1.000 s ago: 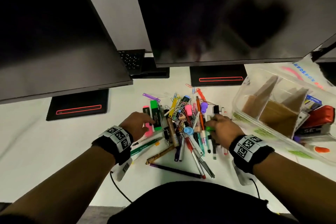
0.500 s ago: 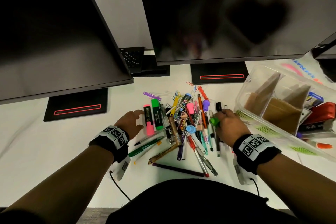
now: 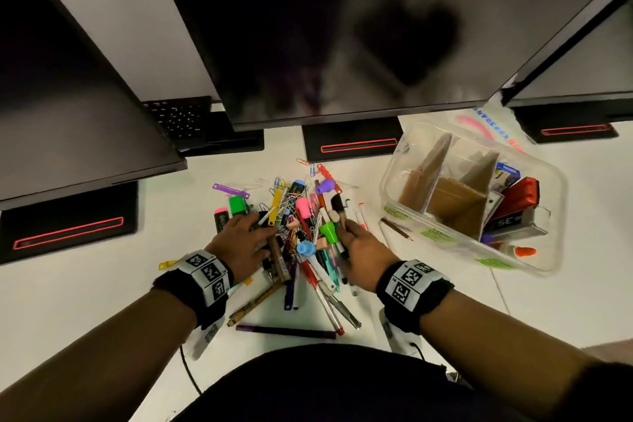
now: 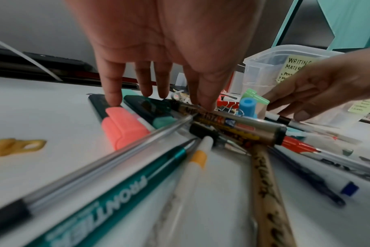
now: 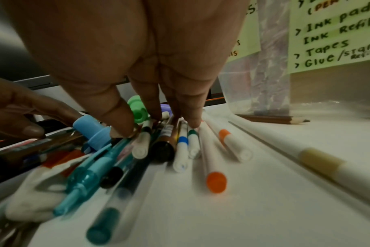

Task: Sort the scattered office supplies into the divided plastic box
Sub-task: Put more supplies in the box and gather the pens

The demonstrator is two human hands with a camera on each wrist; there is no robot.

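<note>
Both hands are down in the pile (image 3: 301,243) of pens, markers, clips and caps in the middle of the desk (image 3: 85,284), with the box (image 3: 404,161) just to its right. The left hand (image 3: 239,247) lies spread with straight fingers, their tips pressing on a brown marker (image 4: 232,127) and on the pink highlighter (image 4: 122,127), gripping nothing. The right hand (image 3: 363,257) has its fingertips (image 5: 120,127) down among a cluster of thin pens (image 5: 180,147); they seem to be gathering them, but whether any pen is actually pinched I cannot tell. The risk, as I judge it, is the tangle: pens lie crossed over one another, so lifting a handful could drag neighbours along, roll round barrels toward the desk edge, or scatter the loose paper clips (image 3: 284,195). The green cap (image 3: 328,230) and blue cap (image 3: 306,248) sit loosely on top and could tip off. The box is clear plastic with brown card dividers (image 3: 442,181); its nearer compartments look empty, while the far right one holds a red stapler (image 3: 517,197), a small blue packet (image 3: 505,175) and other bits. Handwritten green labels (image 5: 336,33) on its wall list what goes in each section, and a mixed grab could land in the wrong one.
</note>
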